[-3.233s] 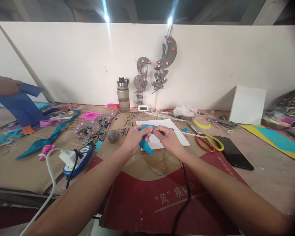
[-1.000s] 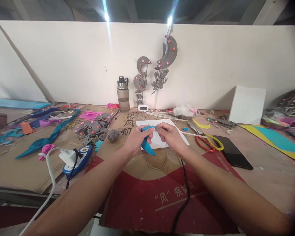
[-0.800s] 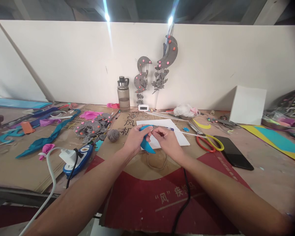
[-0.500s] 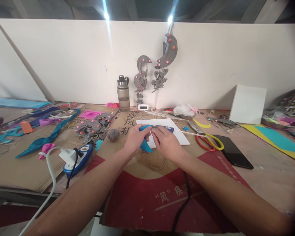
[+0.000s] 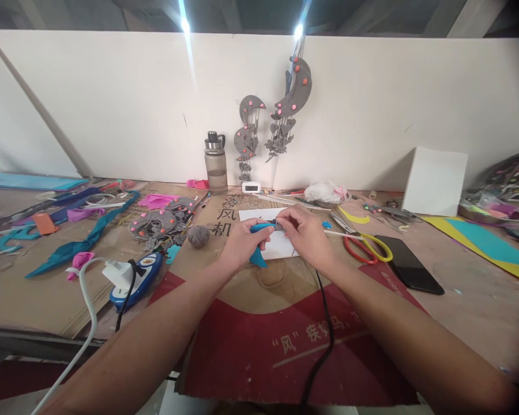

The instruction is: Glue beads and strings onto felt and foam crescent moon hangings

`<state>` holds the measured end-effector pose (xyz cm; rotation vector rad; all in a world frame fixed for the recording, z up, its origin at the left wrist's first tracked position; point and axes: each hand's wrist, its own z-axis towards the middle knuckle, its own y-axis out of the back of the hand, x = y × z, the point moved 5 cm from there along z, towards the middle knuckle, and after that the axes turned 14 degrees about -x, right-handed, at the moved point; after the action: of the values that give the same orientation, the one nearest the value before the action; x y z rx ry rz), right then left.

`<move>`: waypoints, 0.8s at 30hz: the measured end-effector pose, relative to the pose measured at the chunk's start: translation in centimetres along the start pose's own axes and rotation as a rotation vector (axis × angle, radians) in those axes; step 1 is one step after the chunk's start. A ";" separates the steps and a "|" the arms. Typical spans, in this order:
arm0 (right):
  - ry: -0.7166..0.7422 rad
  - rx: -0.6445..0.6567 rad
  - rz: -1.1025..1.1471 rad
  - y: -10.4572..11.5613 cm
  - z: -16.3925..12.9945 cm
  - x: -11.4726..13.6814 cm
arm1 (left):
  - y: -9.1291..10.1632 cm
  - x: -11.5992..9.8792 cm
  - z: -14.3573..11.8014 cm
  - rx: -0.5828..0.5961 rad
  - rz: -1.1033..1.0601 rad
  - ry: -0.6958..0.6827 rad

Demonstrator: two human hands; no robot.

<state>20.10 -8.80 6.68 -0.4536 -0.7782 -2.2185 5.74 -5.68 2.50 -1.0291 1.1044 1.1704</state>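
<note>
My left hand (image 5: 241,243) is closed on a blue felt piece (image 5: 258,257), its lower tip hanging below the fingers. Close beside it, my right hand (image 5: 308,235) pinches at the felt's right end, where a small dark grey bit (image 5: 274,223) shows between the fingertips; its kind is unclear. Both hands are just above a white board (image 5: 281,248). From beneath the right hand a black cord (image 5: 327,323) runs down toward me. A ball of grey yarn (image 5: 198,236) lies left of the hands.
Scissors (image 5: 367,248) and a black phone (image 5: 409,265) lie to the right. A water bottle (image 5: 216,167) and a small clock (image 5: 251,187) stand at the back. Left are grey felt shapes (image 5: 160,222) and a blue power strip (image 5: 140,282). Grey moon hangings (image 5: 298,92) are on the wall.
My right hand has shifted slightly right and up, its fingers more raised. The dark-blue handle seen beside it earlier is now out of sight. My left hand still holds the felt.
</note>
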 end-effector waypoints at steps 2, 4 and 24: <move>-0.195 0.079 0.140 -0.6 0.1 -1.4 | -0.1 0.1 0.0 0.058 -0.041 0.020; -0.403 0.177 0.304 -1.5 -0.1 -2.8 | -0.3 0.2 0.0 0.112 -0.098 0.048; 0.265 0.201 -0.333 -2.7 -3.1 1.9 | 1.2 0.5 0.7 -0.163 0.058 -0.075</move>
<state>16.57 -10.28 4.27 0.0746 -0.9733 -2.4042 4.65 -4.78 2.03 -1.0745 0.9983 1.3529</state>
